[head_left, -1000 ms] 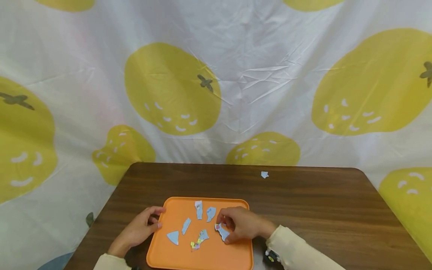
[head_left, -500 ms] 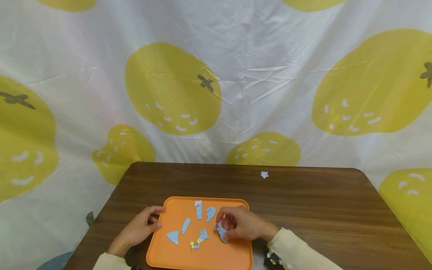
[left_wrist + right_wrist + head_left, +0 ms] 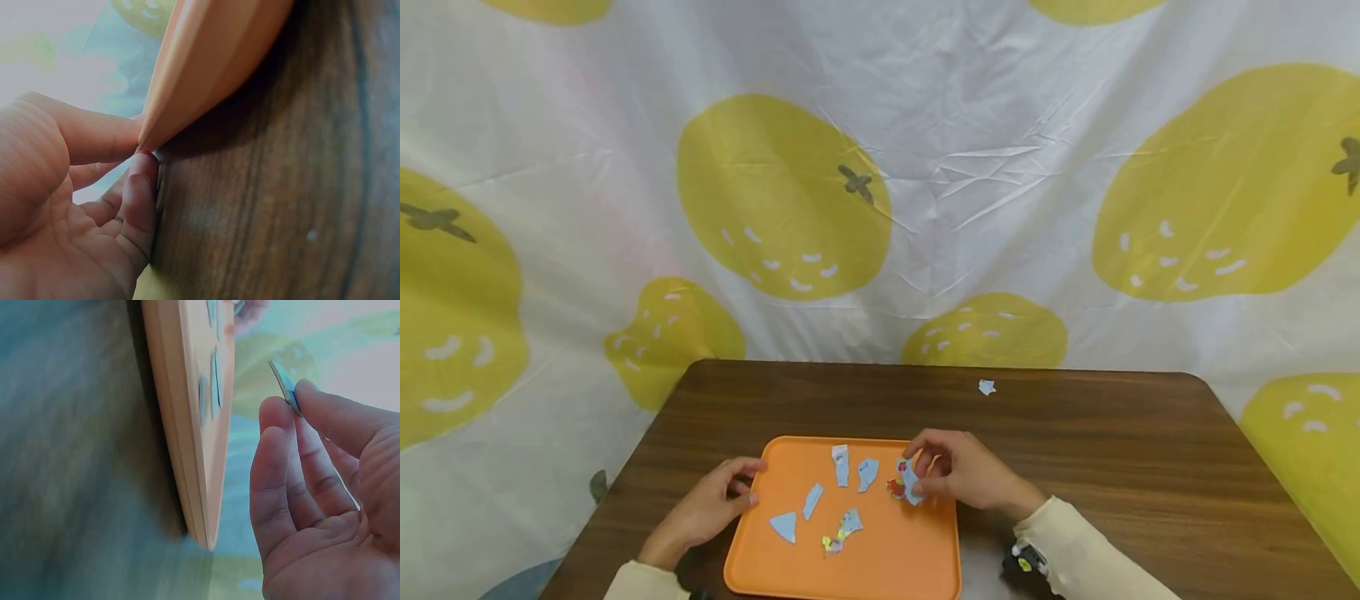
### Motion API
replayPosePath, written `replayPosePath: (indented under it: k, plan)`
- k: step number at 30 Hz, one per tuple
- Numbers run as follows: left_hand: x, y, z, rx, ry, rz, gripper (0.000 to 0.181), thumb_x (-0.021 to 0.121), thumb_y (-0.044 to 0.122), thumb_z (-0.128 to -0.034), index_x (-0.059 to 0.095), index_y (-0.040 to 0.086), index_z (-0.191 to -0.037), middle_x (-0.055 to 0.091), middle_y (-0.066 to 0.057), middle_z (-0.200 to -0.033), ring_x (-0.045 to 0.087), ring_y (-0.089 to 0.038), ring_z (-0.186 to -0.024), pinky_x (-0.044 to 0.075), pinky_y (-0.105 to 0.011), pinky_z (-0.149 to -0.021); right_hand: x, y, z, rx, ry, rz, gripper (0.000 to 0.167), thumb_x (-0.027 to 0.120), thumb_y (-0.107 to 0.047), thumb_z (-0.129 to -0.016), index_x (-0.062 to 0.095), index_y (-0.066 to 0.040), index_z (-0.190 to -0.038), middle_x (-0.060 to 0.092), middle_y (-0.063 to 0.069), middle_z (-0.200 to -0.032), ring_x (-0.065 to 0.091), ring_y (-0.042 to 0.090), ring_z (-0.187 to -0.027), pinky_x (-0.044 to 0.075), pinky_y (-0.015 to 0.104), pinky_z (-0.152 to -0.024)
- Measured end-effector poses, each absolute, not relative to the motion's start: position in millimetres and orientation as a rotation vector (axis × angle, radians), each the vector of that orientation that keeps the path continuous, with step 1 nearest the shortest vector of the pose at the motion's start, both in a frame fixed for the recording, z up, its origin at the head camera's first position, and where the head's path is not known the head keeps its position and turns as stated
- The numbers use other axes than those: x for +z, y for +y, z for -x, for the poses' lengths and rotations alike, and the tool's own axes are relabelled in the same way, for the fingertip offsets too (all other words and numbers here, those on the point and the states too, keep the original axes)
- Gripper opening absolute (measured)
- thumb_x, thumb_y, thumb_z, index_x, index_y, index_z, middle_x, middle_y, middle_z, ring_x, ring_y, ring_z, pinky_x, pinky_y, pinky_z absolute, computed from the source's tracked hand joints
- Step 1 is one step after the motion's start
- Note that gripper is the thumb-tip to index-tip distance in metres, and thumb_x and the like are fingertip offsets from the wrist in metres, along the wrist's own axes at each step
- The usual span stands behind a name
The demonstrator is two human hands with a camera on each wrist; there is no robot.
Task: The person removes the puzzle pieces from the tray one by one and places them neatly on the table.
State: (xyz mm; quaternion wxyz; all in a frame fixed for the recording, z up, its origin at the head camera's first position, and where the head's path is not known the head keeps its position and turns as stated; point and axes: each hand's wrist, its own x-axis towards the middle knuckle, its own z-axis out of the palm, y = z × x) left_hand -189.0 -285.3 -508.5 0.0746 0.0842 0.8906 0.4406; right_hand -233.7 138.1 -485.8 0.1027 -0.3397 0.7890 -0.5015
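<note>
My right hand (image 3: 970,475) pinches an irregular flat puzzle piece (image 3: 911,487), light blue with red and yellow print, over the right side of an orange tray (image 3: 917,558). In the right wrist view the piece (image 3: 284,387) appears edge-on, raised between thumb and fingertips, with the tray apart from it. At the tray's left rim, my left hand (image 3: 703,504) grips the edge; the left wrist view has the rim (image 3: 169,106) between thumb and fingertips. Several other pieces lie spread in the tray, including a triangular piece (image 3: 784,527) and a yellow-printed piece (image 3: 844,533).
A small pale piece (image 3: 987,387) lies near the far edge of the brown wooden table (image 3: 1112,450). Behind the table hangs a white curtain (image 3: 970,208) with large yellow fruit prints.
My right hand has lifted the puzzle piece and moved it away and slightly right, turning it so more red print shows. My left hand stays at the tray rim.
</note>
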Motion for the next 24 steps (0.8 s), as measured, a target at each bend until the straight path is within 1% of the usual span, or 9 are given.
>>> replayPosePath:
  k: [4,6,11,13,15,18,24]
  plan:
    - [-509,-285,190,1.307,2.683,-0.179,0.043,0.075,0.001,-0.0948,0.064,0.004,-0.136,0.063,-0.015,-0.129,0.061,-0.019,-0.098,0.052,-0.025,-0.075,-485,151,241,-1.489,2.386,0.975,0.036,0.088,-0.01,-0.086,0.071,-0.012,-0.118,0.074,0.005,-0.092,0.067,0.009,-0.069,0.056,0.025,-0.063]
    - [-510,-285,190,1.295,2.687,-0.163,0.042,0.074,0.0,-0.0948,0.064,0.005,-0.136,0.063,-0.014,-0.128,0.06,-0.02,-0.098,0.052,-0.024,-0.076,-485,158,245,-1.503,2.392,0.955,0.036,0.087,-0.009,-0.087,0.071,-0.01,-0.119,0.074,0.007,-0.092,0.067,0.011,-0.07,0.057,0.026,-0.063]
    - [-510,-286,190,1.289,2.68,-0.203,0.043,0.075,0.002,-0.0953,0.063,0.004,-0.136,0.063,-0.015,-0.13,0.06,-0.02,-0.099,0.052,-0.024,-0.076,-485,175,253,-1.56,2.366,0.885,0.035,0.083,-0.007,-0.09,0.068,-0.005,-0.122,0.076,0.013,-0.094,0.072,0.022,-0.072,0.06,0.033,-0.061]
    - [-509,-286,190,1.29,2.677,-0.213,0.043,0.075,0.002,-0.0953,0.063,0.004,-0.137,0.063,-0.016,-0.13,0.061,-0.02,-0.099,0.053,-0.024,-0.076,-486,181,256,-1.567,2.373,0.865,0.035,0.082,-0.008,-0.092,0.068,-0.004,-0.123,0.076,0.014,-0.095,0.072,0.022,-0.071,0.06,0.034,-0.061]
    - [-509,-286,190,1.293,2.673,-0.21,0.043,0.074,0.002,-0.0953,0.063,0.003,-0.137,0.063,-0.016,-0.13,0.061,-0.021,-0.099,0.053,-0.024,-0.077,-486,187,261,-1.567,2.395,0.848,0.034,0.082,-0.009,-0.092,0.068,-0.004,-0.123,0.076,0.014,-0.094,0.071,0.019,-0.072,0.06,0.034,-0.062]
    - [-508,-285,190,1.298,2.672,-0.185,0.043,0.075,0.002,-0.095,0.063,0.004,-0.136,0.063,-0.015,-0.13,0.06,-0.02,-0.099,0.053,-0.024,-0.077,-486,195,267,-1.561,2.449,0.832,0.033,0.082,-0.01,-0.093,0.068,-0.006,-0.123,0.076,0.011,-0.093,0.069,0.013,-0.071,0.059,0.03,-0.062]
    - [-508,-286,190,1.286,2.671,-0.193,0.043,0.075,0.003,-0.0953,0.063,0.004,-0.137,0.063,-0.015,-0.13,0.06,-0.02,-0.099,0.052,-0.025,-0.076,-483,209,280,-1.58,2.513,0.783,0.034,0.082,-0.008,-0.092,0.069,-0.003,-0.123,0.076,0.012,-0.092,0.068,0.012,-0.071,0.058,0.028,-0.062]
